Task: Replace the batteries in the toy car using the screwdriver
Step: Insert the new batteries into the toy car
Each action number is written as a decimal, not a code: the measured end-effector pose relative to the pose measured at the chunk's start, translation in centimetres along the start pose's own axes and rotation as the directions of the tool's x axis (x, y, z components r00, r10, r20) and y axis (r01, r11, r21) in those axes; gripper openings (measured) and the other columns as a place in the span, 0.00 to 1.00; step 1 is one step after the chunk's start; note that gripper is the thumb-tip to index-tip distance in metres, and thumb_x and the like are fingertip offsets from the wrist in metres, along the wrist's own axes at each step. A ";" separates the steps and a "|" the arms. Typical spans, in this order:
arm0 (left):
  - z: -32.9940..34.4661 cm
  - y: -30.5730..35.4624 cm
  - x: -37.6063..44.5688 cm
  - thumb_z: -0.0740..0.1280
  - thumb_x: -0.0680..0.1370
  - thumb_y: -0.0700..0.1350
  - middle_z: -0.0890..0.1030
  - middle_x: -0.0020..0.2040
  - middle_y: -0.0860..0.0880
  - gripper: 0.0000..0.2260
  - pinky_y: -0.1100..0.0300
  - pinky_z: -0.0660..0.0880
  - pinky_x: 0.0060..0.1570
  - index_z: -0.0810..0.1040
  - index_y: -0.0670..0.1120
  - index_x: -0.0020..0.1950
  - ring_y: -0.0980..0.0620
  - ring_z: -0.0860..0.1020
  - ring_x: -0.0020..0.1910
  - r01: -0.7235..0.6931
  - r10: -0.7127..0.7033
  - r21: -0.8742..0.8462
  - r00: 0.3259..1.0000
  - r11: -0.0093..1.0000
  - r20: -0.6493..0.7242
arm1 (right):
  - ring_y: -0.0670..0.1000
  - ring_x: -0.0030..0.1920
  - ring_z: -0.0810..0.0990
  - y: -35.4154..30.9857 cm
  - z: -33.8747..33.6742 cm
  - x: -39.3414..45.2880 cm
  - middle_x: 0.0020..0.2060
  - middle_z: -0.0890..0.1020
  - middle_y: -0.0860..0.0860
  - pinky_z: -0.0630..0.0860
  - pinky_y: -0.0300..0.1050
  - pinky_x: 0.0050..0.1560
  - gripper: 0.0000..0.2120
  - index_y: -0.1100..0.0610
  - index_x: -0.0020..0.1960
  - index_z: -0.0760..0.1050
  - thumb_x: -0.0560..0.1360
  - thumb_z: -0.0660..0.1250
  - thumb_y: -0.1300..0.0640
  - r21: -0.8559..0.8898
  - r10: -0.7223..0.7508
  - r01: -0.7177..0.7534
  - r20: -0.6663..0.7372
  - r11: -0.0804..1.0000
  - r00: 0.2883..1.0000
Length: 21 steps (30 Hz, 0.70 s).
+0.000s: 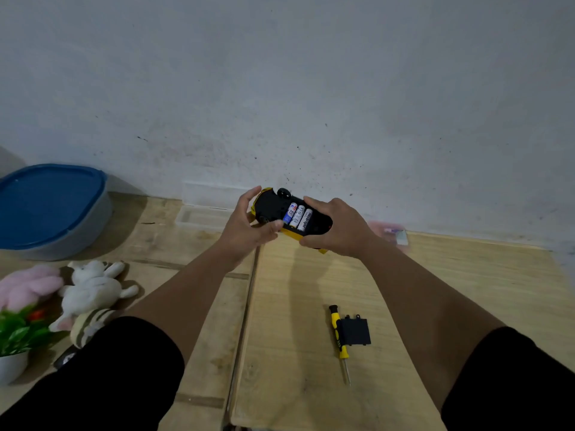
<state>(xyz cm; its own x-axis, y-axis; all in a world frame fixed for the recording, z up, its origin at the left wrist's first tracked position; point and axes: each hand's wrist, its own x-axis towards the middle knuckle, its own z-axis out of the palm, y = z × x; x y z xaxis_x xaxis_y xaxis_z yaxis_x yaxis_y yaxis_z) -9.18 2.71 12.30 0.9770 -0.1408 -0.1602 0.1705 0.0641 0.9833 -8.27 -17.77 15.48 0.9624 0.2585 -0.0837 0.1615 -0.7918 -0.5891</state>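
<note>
Toy car [273,209] is upside down, yellow body with black underside, held in the air above the wooden floor [295,306], near the base of the grey wall [311,88]. Battery bay is uncovered, with 3 AA batteries [297,217] side by side in it: 1 with blue and red print, 2 mostly white.

Left hand [247,227] grips the car's left end: fingers curled over the far edge, thumb pressed on the near edge just beside the batteries. Right hand [337,228] grips the right end: index finger reaching across the top toward the battery bay, thumb curled under the yellow near side. Both hands wrap the car; neither has fingers spread.

Screwdriver [340,340], yellow and black handle, lies on the floor well below the car, with its tip pointing toward the camera. Black battery cover [356,332] lies flat, touching or slightly overlapping the handle on its right; cannot tell which.

Other items:
- Grey tub with blue lid [49,206] at far left, against the wall.
- White plush rabbit [91,290], pink plush [28,286] and a striped plush [88,326] on the floor at left.
- Potted green plant [15,337] in a white pot at the left edge.
- Clear plastic box [202,214] by the wall behind the left hand.
- Blurred pinkish packet [389,233] by the wall at right.
</note>
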 end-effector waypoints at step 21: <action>4.6 -6.3 -3.2 0.57 0.81 0.36 0.67 0.68 0.43 0.24 0.45 0.74 0.59 0.58 0.54 0.74 0.43 0.75 0.58 0.205 -0.205 0.136 0.979 0.969 -0.014 | 0.52 0.60 0.72 12.0 4.1 -9.7 0.63 0.73 0.54 0.70 0.47 0.60 0.48 0.44 0.76 0.51 0.65 0.77 0.53 -0.058 0.087 -0.071 0.362 0.996 0.928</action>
<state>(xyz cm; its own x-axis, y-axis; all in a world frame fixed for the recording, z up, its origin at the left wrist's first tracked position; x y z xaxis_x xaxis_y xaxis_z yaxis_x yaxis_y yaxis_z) -13.94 -1.75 6.98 0.9231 -0.1373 -0.3591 0.3476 -0.1009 0.9322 -16.57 -27.48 5.95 0.8278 0.3713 -0.4205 0.1052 -0.8390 -0.5338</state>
